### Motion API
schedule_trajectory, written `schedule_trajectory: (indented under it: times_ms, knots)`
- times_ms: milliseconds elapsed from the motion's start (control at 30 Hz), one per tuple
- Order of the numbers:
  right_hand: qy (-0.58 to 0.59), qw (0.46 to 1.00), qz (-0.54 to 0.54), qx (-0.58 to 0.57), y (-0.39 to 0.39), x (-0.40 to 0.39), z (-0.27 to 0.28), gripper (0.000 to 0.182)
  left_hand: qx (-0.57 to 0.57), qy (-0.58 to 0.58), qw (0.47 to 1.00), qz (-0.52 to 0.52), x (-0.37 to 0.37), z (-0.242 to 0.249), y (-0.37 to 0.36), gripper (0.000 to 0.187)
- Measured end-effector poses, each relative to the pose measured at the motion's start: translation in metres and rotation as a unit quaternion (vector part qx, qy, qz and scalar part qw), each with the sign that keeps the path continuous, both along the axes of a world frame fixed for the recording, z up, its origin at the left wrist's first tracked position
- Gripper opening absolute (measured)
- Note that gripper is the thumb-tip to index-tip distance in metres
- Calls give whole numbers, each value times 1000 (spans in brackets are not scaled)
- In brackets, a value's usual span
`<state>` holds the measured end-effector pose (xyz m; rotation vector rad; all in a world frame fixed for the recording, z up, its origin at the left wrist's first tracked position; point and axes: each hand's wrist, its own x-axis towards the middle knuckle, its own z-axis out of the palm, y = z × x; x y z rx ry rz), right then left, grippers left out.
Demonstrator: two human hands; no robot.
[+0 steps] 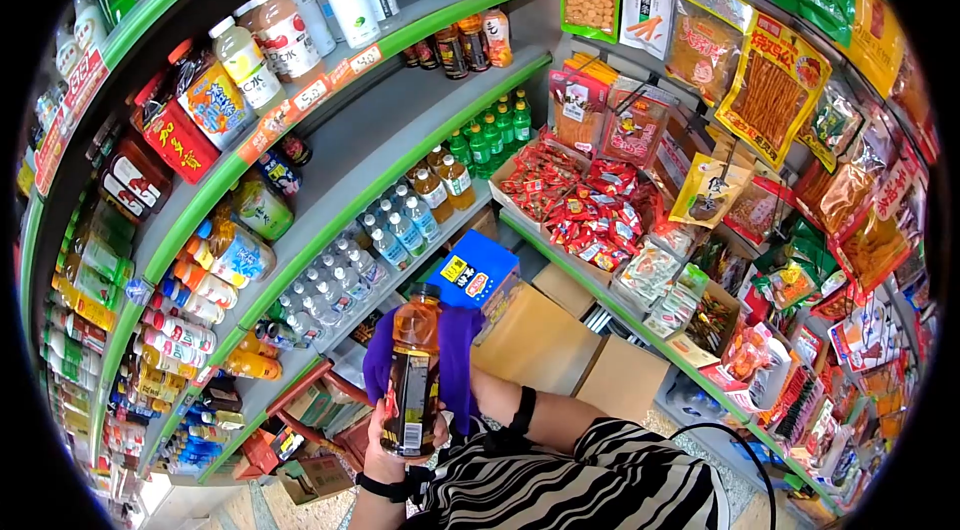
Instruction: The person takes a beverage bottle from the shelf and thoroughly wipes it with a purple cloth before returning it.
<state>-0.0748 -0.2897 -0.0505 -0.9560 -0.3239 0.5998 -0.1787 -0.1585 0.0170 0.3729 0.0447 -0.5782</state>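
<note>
An upright bottle of dark amber drink [410,380] with a black label and dark cap stands in front of my body. My left hand [382,445] is closed around its lower end. A purple cloth [458,355] wraps behind the bottle and shows on both sides of it. My right forearm [490,400], with a black band, reaches into the cloth. The cloth and bottle hide my right fingers, but the hand presses the cloth against the bottle.
Green-edged shelves [370,145] with many drink bottles curve along the left. Snack packets hang on the right above a shelf with red packets [600,215]. A blue box [468,275] and cardboard boxes [540,335] stand beyond my hands. A red stool [315,410] is at lower left.
</note>
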Motion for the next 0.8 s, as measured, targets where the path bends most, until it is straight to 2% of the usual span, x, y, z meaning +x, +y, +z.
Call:
schedule_trajectory:
  times_ms: [100,200,233,267,333,367,400,433,467,533,600,633,667,733,800]
  knots:
    - [-66,997,-28,-31,5,-1,-6,25,112,14,992,54,4,19,-3,84]
    - [-102,993,-47,-45,5,3,-10,24,336,45,928,154,6,48,-11,70]
    - [-114,991,-55,-53,8,5,-15,24,380,65,901,199,7,11,12,51]
    - [-123,989,-58,-58,8,5,-20,24,443,33,877,182,12,-9,25,50]
    - [-145,985,-69,-64,8,4,-19,23,538,-81,808,225,19,6,16,50]
    - [-150,984,-91,-37,11,3,-15,22,561,-93,782,257,20,18,4,36]
    - [-155,981,-113,-10,14,5,-7,21,684,-137,680,224,18,25,4,29]
    - [-144,980,-128,-54,16,7,-11,19,711,-166,641,236,18,33,-7,29]
    - [-60,987,-118,-93,17,3,-16,21,736,-193,600,247,19,36,-18,33]
    - [88,978,-100,-158,15,1,15,27,698,-160,652,249,22,26,-14,36]
    - [211,964,0,-160,-6,-1,56,32,658,-133,701,240,25,13,-6,35]
    - [163,979,-2,-124,-5,1,49,32,609,-92,749,245,24,17,-8,33]
    - [126,986,-4,-105,1,2,39,31,573,-85,774,255,25,3,-3,34]
    - [64,995,-11,-81,13,3,22,27,538,-79,793,275,28,14,-10,48]
    - [-34,990,5,-139,18,1,13,30,531,-42,791,300,32,26,-12,41]
